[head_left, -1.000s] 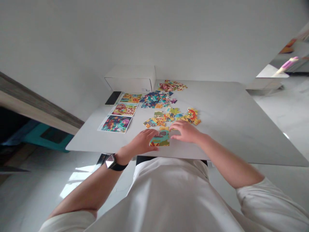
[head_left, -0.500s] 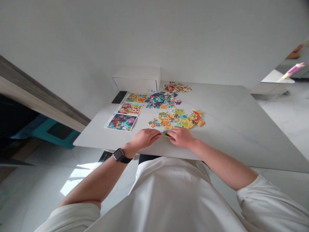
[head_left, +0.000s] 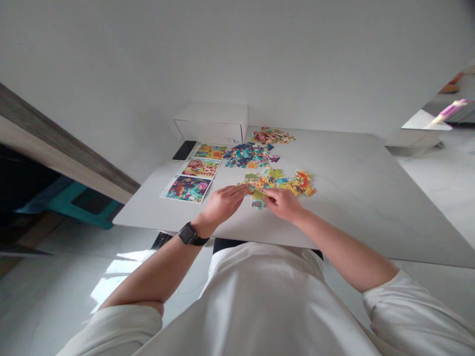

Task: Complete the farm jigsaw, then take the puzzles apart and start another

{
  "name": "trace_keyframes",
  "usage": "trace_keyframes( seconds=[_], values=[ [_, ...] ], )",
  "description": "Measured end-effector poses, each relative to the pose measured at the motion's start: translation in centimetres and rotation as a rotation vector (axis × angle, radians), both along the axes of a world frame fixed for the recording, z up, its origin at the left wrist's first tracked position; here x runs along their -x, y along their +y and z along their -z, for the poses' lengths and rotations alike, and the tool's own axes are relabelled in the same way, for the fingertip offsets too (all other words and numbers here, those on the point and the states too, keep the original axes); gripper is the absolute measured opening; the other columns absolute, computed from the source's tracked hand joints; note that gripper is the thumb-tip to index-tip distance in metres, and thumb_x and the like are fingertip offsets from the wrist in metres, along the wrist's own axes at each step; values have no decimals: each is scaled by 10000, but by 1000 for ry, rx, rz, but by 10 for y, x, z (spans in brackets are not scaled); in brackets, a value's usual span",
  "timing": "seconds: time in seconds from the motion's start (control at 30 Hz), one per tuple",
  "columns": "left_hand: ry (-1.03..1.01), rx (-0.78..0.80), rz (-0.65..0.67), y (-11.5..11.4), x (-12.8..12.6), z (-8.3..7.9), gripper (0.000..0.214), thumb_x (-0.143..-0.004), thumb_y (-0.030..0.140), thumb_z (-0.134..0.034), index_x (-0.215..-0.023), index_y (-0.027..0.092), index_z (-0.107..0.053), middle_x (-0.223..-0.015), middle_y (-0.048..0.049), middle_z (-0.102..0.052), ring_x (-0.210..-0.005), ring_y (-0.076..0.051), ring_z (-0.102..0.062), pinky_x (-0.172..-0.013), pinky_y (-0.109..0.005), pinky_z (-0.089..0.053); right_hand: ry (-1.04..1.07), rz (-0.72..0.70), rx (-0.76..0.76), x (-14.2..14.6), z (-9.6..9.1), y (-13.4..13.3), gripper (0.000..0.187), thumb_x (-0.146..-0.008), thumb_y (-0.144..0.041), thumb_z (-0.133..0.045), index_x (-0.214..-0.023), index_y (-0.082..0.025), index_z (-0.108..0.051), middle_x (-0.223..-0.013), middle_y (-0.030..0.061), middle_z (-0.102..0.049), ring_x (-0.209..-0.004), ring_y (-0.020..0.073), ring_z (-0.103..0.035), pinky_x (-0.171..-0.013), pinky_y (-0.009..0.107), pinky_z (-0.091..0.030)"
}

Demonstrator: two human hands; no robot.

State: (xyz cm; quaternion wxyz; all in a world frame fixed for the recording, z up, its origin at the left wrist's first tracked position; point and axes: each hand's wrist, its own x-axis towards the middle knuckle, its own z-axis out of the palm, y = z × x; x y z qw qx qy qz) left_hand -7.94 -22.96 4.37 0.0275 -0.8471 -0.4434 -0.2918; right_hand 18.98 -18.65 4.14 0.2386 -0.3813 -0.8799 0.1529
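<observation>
Over the near part of the white table, a small section of jigsaw puzzle pieces (head_left: 259, 202), green and grey-blue, is held between both hands. My left hand (head_left: 225, 201) has its fingers together, with the tips on the section's upper left edge. On the other side, my right hand (head_left: 284, 202) pinches the right edge between thumb and fingers. Just beyond the hands lie yellow and green puzzle pieces (head_left: 287, 184), some of them joined; an orange lion-like figure (head_left: 303, 181) shows on the right. My hands partly cover the nearest pieces.
Blue puzzle pieces (head_left: 245, 154) and red-and-yellow puzzle pieces (head_left: 272, 135) lie in piles farther back. Three picture sheets (head_left: 187, 189) stand in a column at left, beside a black phone (head_left: 184, 150). A white box (head_left: 211, 123) sits against the wall.
Both hands have moved slightly forward with the puzzle section. It was seen nearly edge-on and now shows more of its printed face.
</observation>
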Motion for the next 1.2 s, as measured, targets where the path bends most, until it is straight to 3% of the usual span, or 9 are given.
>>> trace_keyframes(
  seconds=[0.2,0.33,0.47,0.6,0.73,0.9,0.97,1.07,1.2],
  values=[
    [-97,19,-36,18,-6,4,368,-1095,253,-478,-1352,237,-741,-1364,-84,-770,-1246,-225,-746,-1111,-403,-603,-44,64,-179,-13,6,12,392,-1072,-208,-525,-1402,-243,-735,-1358,99,-757,-1235,266,-685,-1095,403,-518],
    [52,180,-100,23,-11,17,399,-1060,358,-581,-1419,230,-699,-1525,-125,-661,-1403,-308,-637,-1215,-509,-506,-218,-8,-177,-29,11,24,380,-1030,-331,-652,-1386,-243,-751,-1460,131,-693,-1395,340,-576,-1207,533,-445],
    [169,314,-194,22,-11,31,721,-958,548,-721,-1585,236,-547,-1679,-174,-480,-1559,-433,-430,-1276,-659,-361,-224,67,-126,-60,14,39,541,-978,-425,-721,-1472,-207,-684,-1495,161,-660,-1399,343,-587,-1220,535,-444],
    [145,373,-121,24,-13,37,752,-952,543,-722,-1584,180,-536,-1674,-211,-462,-1560,-421,-429,-1300,-601,-358,-266,62,-27,-91,18,49,660,-858,-380,-832,-1481,-235,-668,-1459,139,-687,-1342,346,-640,-1187,535,-487],
    [65,373,-19,27,-23,35,635,-963,442,-716,-1539,211,-581,-1624,-176,-531,-1523,-359,-495,-1282,-533,-422,-127,71,0,-105,18,49,537,-880,-262,-768,-1414,-262,-712,-1400,112,-720,-1258,298,-698,-1136,472,-536],
    [-69,391,24,32,-33,29,593,-915,281,-723,-1495,247,-610,-1541,-118,-613,-1425,-291,-600,-1237,-462,-491,198,213,215,-103,14,56,341,-955,-289,-662,-1273,-233,-771,-1087,74,-807,-896,214,-761,-880,371,-629],
    [-105,398,31,34,-34,28,586,-902,271,-728,-1476,235,-621,-1524,-118,-622,-1410,-288,-611,-1228,-458,-502,262,241,314,-101,14,64,347,-964,-322,-656,-1276,-216,-763,-1064,73,-812,-884,208,-763,-829,345,-632],
    [-116,386,36,36,-35,29,566,-917,313,-732,-1467,227,-627,-1519,-135,-617,-1414,-300,-606,-1229,-481,-499,153,366,260,-105,13,80,343,-958,-306,-679,-1280,-224,-766,-1234,101,-798,-1065,231,-763,-963,367,-609],
    [-70,357,22,35,-37,35,674,-895,394,-794,-1516,232,-586,-1554,-171,-575,-1480,-347,-542,-1261,-546,-454,-208,642,243,-123,9,104,429,-974,-329,-689,-1363,-152,-728,-1380,196,-739,-1251,323,-714,-1091,437,-544]
  ],
)
